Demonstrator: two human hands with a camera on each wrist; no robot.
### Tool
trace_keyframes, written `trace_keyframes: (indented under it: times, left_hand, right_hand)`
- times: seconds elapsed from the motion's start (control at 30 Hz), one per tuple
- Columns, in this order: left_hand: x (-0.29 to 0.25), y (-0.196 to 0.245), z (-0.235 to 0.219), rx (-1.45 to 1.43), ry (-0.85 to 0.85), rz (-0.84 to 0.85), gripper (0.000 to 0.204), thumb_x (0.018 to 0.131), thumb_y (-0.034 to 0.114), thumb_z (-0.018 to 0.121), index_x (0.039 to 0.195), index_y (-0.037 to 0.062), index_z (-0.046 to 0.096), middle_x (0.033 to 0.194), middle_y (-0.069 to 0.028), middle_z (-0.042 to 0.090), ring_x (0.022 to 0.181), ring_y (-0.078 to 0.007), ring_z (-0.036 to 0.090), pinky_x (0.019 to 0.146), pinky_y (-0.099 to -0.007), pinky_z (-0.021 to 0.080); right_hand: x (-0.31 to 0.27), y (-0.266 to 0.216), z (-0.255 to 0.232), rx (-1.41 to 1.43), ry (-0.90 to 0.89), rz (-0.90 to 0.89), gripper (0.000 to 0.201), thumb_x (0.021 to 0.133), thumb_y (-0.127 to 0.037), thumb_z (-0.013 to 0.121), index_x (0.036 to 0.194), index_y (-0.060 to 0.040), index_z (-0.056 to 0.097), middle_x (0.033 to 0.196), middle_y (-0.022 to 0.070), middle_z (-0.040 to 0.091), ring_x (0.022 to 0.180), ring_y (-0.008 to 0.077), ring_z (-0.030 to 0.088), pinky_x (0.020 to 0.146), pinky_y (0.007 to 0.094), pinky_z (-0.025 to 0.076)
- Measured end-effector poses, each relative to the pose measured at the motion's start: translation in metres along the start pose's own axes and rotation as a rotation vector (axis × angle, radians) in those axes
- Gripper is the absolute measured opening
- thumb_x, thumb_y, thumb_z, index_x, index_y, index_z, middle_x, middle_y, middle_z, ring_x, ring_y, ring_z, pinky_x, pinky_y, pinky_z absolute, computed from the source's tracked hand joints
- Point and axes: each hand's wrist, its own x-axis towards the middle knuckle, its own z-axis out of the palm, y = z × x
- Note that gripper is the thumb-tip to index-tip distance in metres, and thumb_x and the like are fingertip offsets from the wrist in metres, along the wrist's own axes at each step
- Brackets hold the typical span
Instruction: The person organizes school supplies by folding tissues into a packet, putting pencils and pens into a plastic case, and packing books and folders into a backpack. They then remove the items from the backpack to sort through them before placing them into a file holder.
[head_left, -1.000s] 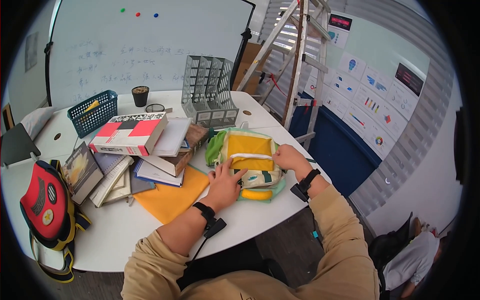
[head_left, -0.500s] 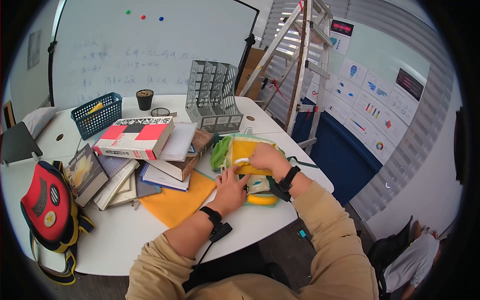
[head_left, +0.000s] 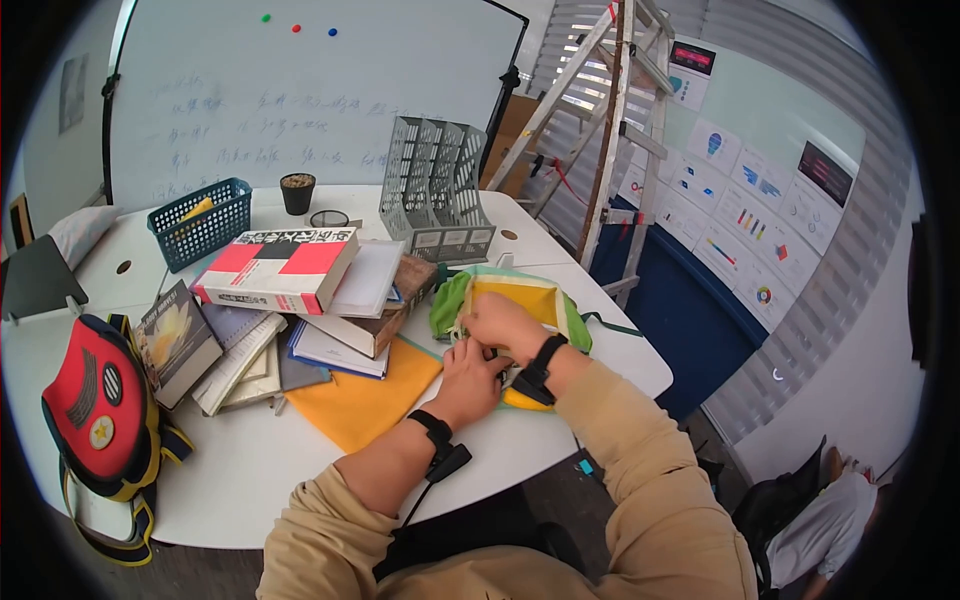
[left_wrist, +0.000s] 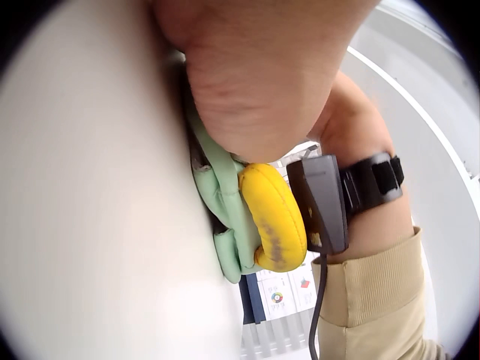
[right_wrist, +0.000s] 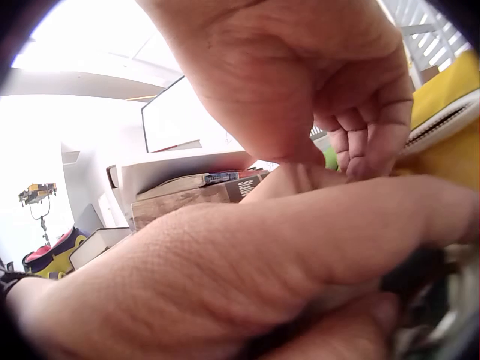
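Where the right hand [head_left: 505, 325], fingers curled, meets the left hand [head_left: 468, 385] over the bag [head_left: 541, 299] on the surface [head_left: 500, 460], I cannot tell what they grasp; slack cloth [right_wrist: 448, 81] could jam the zipper [right_wrist: 441, 126].

The thick book [head_left: 277, 268] is blocked in red, white and black, the backpack [head_left: 96, 405] is red and black with yellow edging and a yellow star, and the small bag [head_left: 452, 303] combines green and yellow.

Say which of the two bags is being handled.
The green and yellow bag, with the left hand and right hand at it; the red bag sits untouched left of the books.
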Motion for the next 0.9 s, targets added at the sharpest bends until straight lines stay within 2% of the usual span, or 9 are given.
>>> trace_keyframes:
  times: [0.07,0.2,0.27,0.37,0.47,0.57,0.67,0.87,0.9]
  left_hand:
    - [-0.001,-0.001,0.002,-0.015,-0.004,-0.001,0.044,0.088,0.009,0.072,0.129,0.0219,0.084,0.123,-0.0136,0.057,0.125,-0.0366,0.052,0.106,-0.0540,0.041]
    - [-0.001,0.002,0.000,-0.037,-0.004,-0.032,0.042,0.089,0.007,0.070,0.126,0.0221,0.083,0.121,-0.0126,0.057,0.124,-0.0349,0.053,0.106,-0.0540,0.040]
    - [-0.001,0.003,-0.002,-0.049,0.001,-0.041,0.041,0.089,0.007,0.070,0.125,0.0218,0.083,0.121,-0.0123,0.057,0.124,-0.0344,0.053,0.105,-0.0539,0.040]
    - [-0.002,0.003,-0.001,-0.049,0.013,-0.042,0.040,0.089,0.007,0.069,0.123,0.0218,0.083,0.121,-0.0121,0.057,0.123,-0.0341,0.053,0.105,-0.0536,0.040]
    - [-0.002,0.002,0.000,-0.051,0.020,-0.037,0.040,0.090,0.006,0.069,0.123,0.0225,0.083,0.120,-0.0120,0.057,0.123,-0.0341,0.054,0.106,-0.0532,0.039]
    - [-0.001,0.003,-0.003,-0.067,0.007,-0.042,0.040,0.089,0.005,0.068,0.122,0.0234,0.083,0.120,-0.0117,0.056,0.124,-0.0342,0.054,0.106,-0.0532,0.038]
    - [-0.001,0.002,-0.003,-0.078,-0.003,-0.047,0.040,0.089,0.004,0.068,0.121,0.0240,0.083,0.120,-0.0115,0.056,0.124,-0.0341,0.054,0.106,-0.0533,0.038]
    - [0.000,0.004,-0.006,-0.095,0.007,-0.046,0.042,0.088,0.003,0.068,0.121,0.0234,0.083,0.120,-0.0115,0.056,0.123,-0.0339,0.054,0.104,-0.0528,0.038]
    - [0.000,0.004,-0.006,-0.095,0.009,-0.047,0.042,0.088,0.002,0.068,0.121,0.0232,0.083,0.120,-0.0115,0.056,0.123,-0.0339,0.054,0.104,-0.0526,0.038]
  right_hand:
    - [-0.011,0.020,-0.005,-0.121,0.043,-0.105,0.023,0.101,-0.014,0.069,0.109,0.0012,0.085,0.112,0.0302,0.081,0.105,0.0490,0.079,0.093,0.0538,0.063]
    - [-0.036,0.082,-0.007,-0.043,0.177,-0.104,0.024,0.102,-0.008,0.066,0.113,0.0008,0.085,0.112,0.0298,0.081,0.107,0.0486,0.078,0.097,0.0520,0.062]
    - [-0.057,0.080,-0.022,0.019,0.155,-0.045,0.026,0.103,-0.006,0.064,0.117,0.0005,0.085,0.113,0.0295,0.081,0.108,0.0483,0.078,0.099,0.0515,0.062]
    - [-0.069,0.082,-0.021,0.032,0.180,-0.143,0.028,0.103,-0.004,0.063,0.120,0.0008,0.085,0.114,0.0299,0.081,0.108,0.0475,0.079,0.099,0.0514,0.062]
    - [-0.068,0.092,-0.007,-0.004,0.015,-0.081,0.028,0.102,-0.003,0.064,0.123,0.0009,0.083,0.111,0.0291,0.081,0.108,0.0469,0.079,0.099,0.0522,0.062]
    - [-0.067,0.091,0.000,-0.159,0.088,-0.097,0.035,0.102,-0.002,0.065,0.135,0.0023,0.076,0.115,0.0289,0.080,0.108,0.0470,0.079,0.098,0.0530,0.062]
    - [-0.067,0.093,0.014,-0.105,0.264,-0.089,0.041,0.103,-0.005,0.069,0.143,0.0034,0.064,0.124,0.0301,0.076,0.120,0.0491,0.072,0.103,0.0520,0.059]
    - [-0.062,0.087,0.009,-0.155,0.509,-0.336,0.046,0.099,-0.004,0.075,0.142,0.0043,0.061,0.128,0.0285,0.069,0.136,0.0506,0.062,0.113,0.0542,0.054]
    - [-0.052,0.096,0.013,-0.163,0.451,-0.314,0.047,0.099,-0.007,0.076,0.143,0.0036,0.061,0.129,0.0284,0.069,0.135,0.0508,0.063,0.114,0.0545,0.054]
